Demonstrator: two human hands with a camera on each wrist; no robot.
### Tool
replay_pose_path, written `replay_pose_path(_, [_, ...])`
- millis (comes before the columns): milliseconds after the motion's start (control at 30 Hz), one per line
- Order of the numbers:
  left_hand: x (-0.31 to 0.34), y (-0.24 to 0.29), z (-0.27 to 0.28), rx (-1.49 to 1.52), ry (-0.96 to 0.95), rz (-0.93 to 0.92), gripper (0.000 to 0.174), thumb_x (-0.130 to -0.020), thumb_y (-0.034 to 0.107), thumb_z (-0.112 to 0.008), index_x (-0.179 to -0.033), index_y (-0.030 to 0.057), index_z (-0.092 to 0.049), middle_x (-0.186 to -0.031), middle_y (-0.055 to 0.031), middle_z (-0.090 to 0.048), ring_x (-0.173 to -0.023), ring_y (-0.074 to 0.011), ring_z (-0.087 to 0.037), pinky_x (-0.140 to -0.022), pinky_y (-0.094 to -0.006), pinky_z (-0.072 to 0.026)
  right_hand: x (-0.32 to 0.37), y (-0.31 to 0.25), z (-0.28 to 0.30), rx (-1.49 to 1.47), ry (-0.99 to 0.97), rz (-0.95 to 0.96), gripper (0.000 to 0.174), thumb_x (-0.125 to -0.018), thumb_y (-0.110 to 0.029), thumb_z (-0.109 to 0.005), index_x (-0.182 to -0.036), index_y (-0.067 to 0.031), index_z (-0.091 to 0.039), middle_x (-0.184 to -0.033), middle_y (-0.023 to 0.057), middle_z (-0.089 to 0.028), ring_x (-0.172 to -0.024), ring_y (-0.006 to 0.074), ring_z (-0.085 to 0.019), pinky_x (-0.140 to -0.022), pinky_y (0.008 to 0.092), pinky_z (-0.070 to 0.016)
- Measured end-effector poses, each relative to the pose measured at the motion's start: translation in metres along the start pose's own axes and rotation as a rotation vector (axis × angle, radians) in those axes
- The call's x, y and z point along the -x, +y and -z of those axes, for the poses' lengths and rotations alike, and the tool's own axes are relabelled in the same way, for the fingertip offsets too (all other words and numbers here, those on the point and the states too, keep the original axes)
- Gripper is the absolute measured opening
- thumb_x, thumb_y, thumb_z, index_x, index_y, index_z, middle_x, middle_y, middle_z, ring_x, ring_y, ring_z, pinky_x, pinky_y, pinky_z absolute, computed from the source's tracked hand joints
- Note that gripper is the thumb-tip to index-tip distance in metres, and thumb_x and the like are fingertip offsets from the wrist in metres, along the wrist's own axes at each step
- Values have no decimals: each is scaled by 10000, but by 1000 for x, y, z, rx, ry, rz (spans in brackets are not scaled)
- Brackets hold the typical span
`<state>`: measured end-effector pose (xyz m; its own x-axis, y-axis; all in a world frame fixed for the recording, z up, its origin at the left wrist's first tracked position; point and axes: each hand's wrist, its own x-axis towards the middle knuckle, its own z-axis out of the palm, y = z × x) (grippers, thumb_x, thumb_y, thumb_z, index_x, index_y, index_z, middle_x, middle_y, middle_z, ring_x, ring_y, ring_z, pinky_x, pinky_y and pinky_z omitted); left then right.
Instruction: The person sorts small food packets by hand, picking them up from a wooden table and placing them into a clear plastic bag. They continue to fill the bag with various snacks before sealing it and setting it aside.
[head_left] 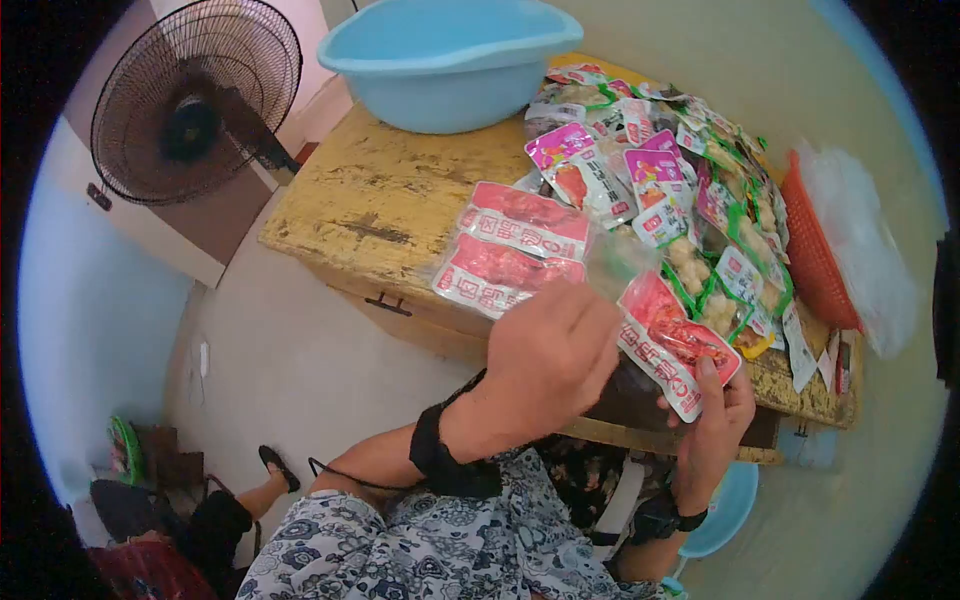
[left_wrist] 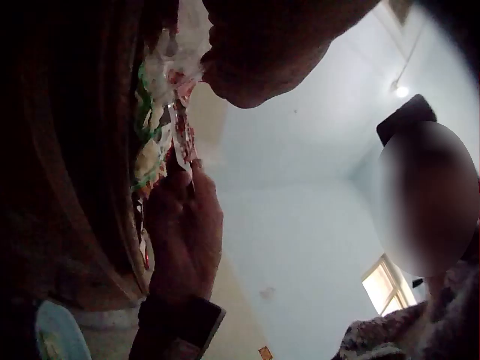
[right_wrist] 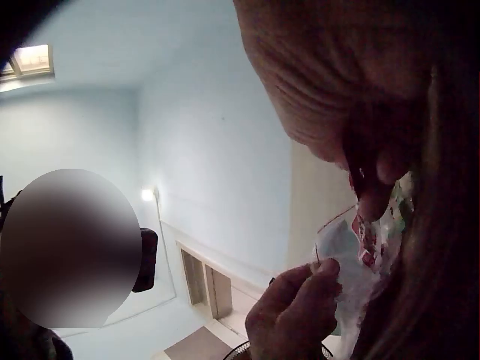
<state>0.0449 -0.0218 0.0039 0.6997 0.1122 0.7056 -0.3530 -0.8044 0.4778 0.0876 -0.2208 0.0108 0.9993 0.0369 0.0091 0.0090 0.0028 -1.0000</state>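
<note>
My right hand pinches a red-and-white sealed food packet by its lower right end, thumb on top. The curled left hand is just left of that packet; in the right wrist view this left hand pinches clear plastic between thumb and finger. Two more red-and-white packets lie one above the other at the table's front edge, beyond the left hand. In the left wrist view the right hand grips the packet from below.
A pile of assorted food packets covers the right of the worn yellow table. Behind stands a blue basin; a red basket with clear bags is at right. A fan stands left, and a person's foot shows below.
</note>
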Motion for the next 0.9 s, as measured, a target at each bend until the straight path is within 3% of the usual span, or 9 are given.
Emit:
replay_pose_path(167, [2,-1,-6,83,84,-25,197,-784,51,-730,-967,27,-659,-819,-97,-587,-664,-267,-618,-555,-372,-497,-8,-11,-21,19,-73,-42,251,-976,-177,-631,-1141,11,-630,-871,98,-717,-522,128,-638,-386,216,-456])
replay_pose_path(400, [-1,3,1,147,131,-34,247,-776,59,-676,-1016,1,-657,-831,-98,-596,-703,-246,-640,-573,-354,-515,-22,-12,-35,-40,-190,-19,236,-972,-163,-629,-1148,-10,-592,-940,77,-689,-594,95,-634,-372,184,-427])
replay_pose_path(500, [1,0,2,157,120,-33,292,-768,82,-666,-1043,-13,-646,-854,-102,-602,-738,-251,-651,-597,-347,-529,-27,-8,-40,-101,-198,-16,228,-955,-147,-642,-1136,-17,-595,-908,56,-677,-547,81,-594,-353,176,-388])
replay_pose_path(600, [2,2,5,178,113,-40,331,-762,106,-659,-1065,-24,-637,-890,-112,-609,-776,-258,-663,-629,-349,-547,-30,-5,-36,80,-356,-56,259,-933,-108,-643,-1171,-19,-593,-934,49,-678,-655,101,-639,-480,213,-486])
replay_pose_path(700, [3,5,6,203,57,-37,354,-769,118,-642,-1091,-30,-634,-923,-125,-618,-801,-269,-672,-654,-361,-558,-33,3,-60,100,-376,46,300,-904,-64,-636,-1199,-22,-603,-1018,61,-687,-850,145,-668,-728,277,-546])
replay_pose_path(800, [4,5,9,221,45,-55,361,-782,119,-625,-1111,-27,-638,-939,-132,-626,-806,-278,-675,-663,-370,-562,-32,-18,-79,217,-499,75,333,-923,-72,-576,-1249,-7,-605,-1117,81,-685,-1019,183,-645,-928,314,-498])
replay_pose_path(900, [7,2,9,212,73,-65,360,-786,120,-620,-1116,-21,-648,-952,-135,-636,-808,-281,-677,-660,-370,-564,-27,6,-92,107,-578,297,346,-958,-123,-533,-1271,4,-608,-1150,92,-681,-1031,196,-645,-937,313,-496])
